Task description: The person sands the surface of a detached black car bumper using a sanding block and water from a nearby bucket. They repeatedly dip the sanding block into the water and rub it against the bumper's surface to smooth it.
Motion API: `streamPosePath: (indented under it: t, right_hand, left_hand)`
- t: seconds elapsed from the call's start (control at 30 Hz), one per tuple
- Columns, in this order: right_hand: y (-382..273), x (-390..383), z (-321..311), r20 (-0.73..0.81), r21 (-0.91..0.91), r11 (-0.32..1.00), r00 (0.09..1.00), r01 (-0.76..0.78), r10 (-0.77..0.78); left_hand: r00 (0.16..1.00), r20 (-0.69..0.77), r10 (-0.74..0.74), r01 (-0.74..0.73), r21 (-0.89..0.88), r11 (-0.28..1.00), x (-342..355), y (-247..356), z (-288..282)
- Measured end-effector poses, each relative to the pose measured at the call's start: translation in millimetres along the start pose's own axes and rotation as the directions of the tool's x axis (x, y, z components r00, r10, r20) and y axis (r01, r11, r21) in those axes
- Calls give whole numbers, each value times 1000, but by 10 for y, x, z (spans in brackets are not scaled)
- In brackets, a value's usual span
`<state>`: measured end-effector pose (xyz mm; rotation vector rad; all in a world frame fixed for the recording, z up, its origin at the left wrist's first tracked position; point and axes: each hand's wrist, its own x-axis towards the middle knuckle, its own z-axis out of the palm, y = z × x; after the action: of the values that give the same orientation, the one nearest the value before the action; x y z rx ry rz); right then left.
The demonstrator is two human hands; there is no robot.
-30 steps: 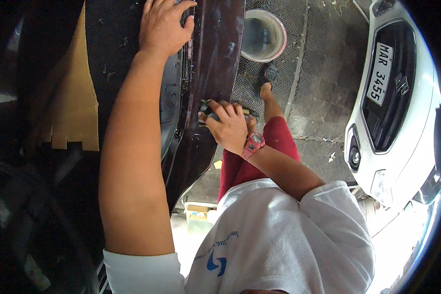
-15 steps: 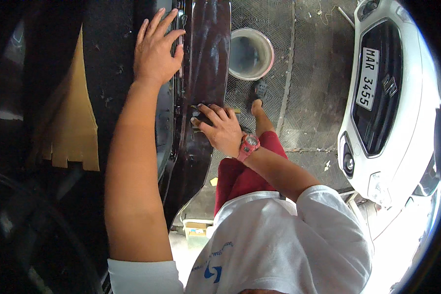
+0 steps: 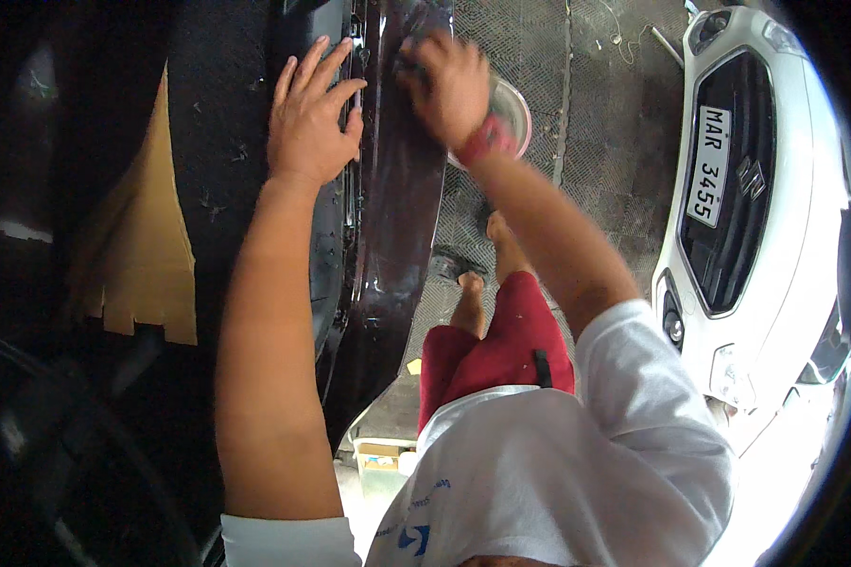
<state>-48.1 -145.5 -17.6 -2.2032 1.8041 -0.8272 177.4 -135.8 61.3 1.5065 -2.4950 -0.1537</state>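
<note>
My left hand [image 3: 314, 132] lies open, fingers spread, on the inner edge of a car's door sill, by the black seal strip. Its palm rests against the dark trim. My right hand [image 3: 449, 90], smeared by motion, is at the far part of the glossy dark maroon sill panel [image 3: 397, 217]. Its fingers press a dark pad [image 3: 409, 62] onto the panel; most of the pad is hidden under them. A red watch [image 3: 488, 140] is on that wrist. Wet-looking streaks show on the panel.
A round bucket [image 3: 520, 123] of greyish liquid stands on the textured floor [image 3: 605, 170], partly behind my right wrist. Brown cardboard [image 3: 147, 255] lies on the dark car carpet at left. A white car's front [image 3: 775, 217] is at right, and a box [image 3: 381, 458] stands near my body.
My right hand has slid far along the sill panel with the dark pad, now in front of the bucket. My left hand stays on the inner sill; the view has shifted slightly.
</note>
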Motion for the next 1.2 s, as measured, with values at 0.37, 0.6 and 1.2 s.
streamPosePath:
  t: [0.37,0.6,1.2]
  right_hand:
    - [-27,-213,-62,36,-62,988,990,142,-140]
    - [-211,-625,-169,71,92,983,984,159,-165]
    - [-158,-662,-289,209,201,949,936,242,-283]
  left_hand:
    - [1000,11,-22,22,1,1000,-15,-4,-55]
    - [1000,4,-24,24,-46,999,-5,-13,-21]
    - [991,106,-80,85,-47,995,-6,49,-161]
